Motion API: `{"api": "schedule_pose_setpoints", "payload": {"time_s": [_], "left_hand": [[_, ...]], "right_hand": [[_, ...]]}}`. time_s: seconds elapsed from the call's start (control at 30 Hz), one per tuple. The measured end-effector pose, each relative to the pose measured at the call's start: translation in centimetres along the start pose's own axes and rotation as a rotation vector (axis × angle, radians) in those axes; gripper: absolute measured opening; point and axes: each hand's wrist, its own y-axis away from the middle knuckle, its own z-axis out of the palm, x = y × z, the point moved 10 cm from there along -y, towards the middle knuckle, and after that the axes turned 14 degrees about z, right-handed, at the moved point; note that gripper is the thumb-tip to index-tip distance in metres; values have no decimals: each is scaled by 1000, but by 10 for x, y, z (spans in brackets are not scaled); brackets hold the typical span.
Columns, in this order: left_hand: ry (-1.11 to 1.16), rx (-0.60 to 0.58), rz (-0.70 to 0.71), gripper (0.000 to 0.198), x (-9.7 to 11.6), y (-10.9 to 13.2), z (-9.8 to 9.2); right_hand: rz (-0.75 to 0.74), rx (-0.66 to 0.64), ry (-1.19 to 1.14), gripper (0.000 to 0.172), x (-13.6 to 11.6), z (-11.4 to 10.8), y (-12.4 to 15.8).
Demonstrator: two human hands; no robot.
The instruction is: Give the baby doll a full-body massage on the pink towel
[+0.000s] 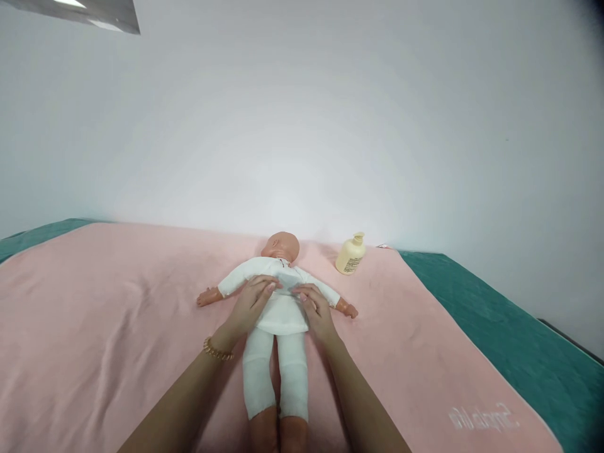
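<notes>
A baby doll [283, 318] in a white top and white leggings lies on its back, arms spread and head towards the wall. My left hand [252, 303] rests on the left side of its chest, fingers stretched out, with a beaded bracelet on the wrist. Opposite it, my right hand [318, 308] touches the right side of the chest, fingers also extended. Between my fingertips a pale bluish patch [287, 281] shows on the front of the top; whether it is a print or a separate piece, I cannot tell. Neither hand grips anything visibly.
A cream pump bottle [350, 255] stands right of the doll's head. Under both lies a pink blanket [141, 327], wrinkled at the left. Green covering [495, 321] shows beyond its edges. A white wall [302, 126] rises behind.
</notes>
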Motion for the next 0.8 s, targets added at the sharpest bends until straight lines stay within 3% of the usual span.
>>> {"api": "schedule_pose_setpoints", "payload": {"time_s": [0.1,0.27,0.47,0.7,0.8], "left_hand": [[-85,-12,32,36,-1,-18,2],[-249,-77,92,39,-8,-39,9],[-329,-178,116,40,-22,-31,21],[-317,-188,88,37,-29,-25,22],[-348,-166,98,35,-25,-24,20]], "right_hand": [[-4,90,16,30,-4,-3,-23],[40,36,136,34,0,19,-53],[38,20,154,34,13,21,-44],[79,8,159,32,16,21,-41],[30,16,171,31,11,22,-39]]}}
